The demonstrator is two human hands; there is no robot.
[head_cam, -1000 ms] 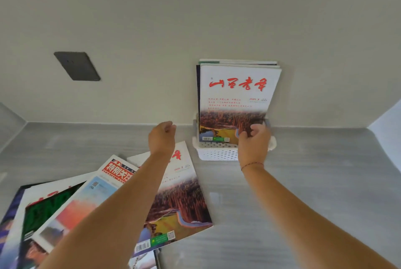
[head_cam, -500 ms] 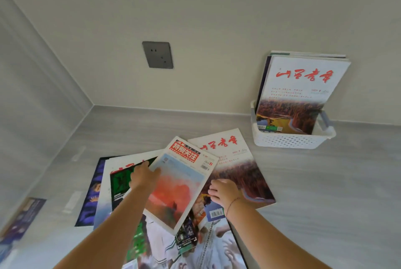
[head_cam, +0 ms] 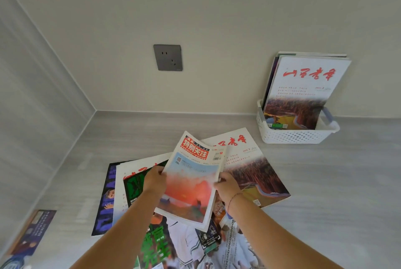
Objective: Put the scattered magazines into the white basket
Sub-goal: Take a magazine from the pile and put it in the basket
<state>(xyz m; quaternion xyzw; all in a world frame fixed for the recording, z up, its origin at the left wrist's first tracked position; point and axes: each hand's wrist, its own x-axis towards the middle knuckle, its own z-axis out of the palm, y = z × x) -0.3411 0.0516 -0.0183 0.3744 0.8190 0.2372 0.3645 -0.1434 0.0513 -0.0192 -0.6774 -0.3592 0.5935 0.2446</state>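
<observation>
closest in, under the forearms, lies a magazine with white-clad figures (head_cam: 186, 244) on its cover, overlapped by others. just above it both hands are clamped on one thing: the left hand (head_cam: 155, 182) pinches the left edge and the right hand (head_cam: 227, 186) the right edge of a red-sunset magazine (head_cam: 191, 184). it is held clear of the pile and tilted, its top corner curling.

it looks light, thin and floppy, with a glossy cover that could slip. i'd judge a hold at both long edges, or along the spine, suits it best; taken by one corner it would sag and might crease.

left of the left hand sits a green-covered magazine (head_cam: 134, 184), then a dark blue magazine (head_cam: 106, 199), and far off that way, apart from the rest, a stray magazine (head_cam: 32, 231). just beyond the right hand a reed-landscape magazine (head_cam: 249, 168) lies flat on the grey surface (head_cam: 325, 182). i count one in hand and at least five loose, though overlaps hide some edges.

well beyond the right hand, against the wall, stands one white basket (head_cam: 295, 136) holding upright magazines (head_cam: 303, 88), at least three, the front one matching the landscape cover. one grey wall socket (head_cam: 167, 57) sits beyond the left hand.
</observation>
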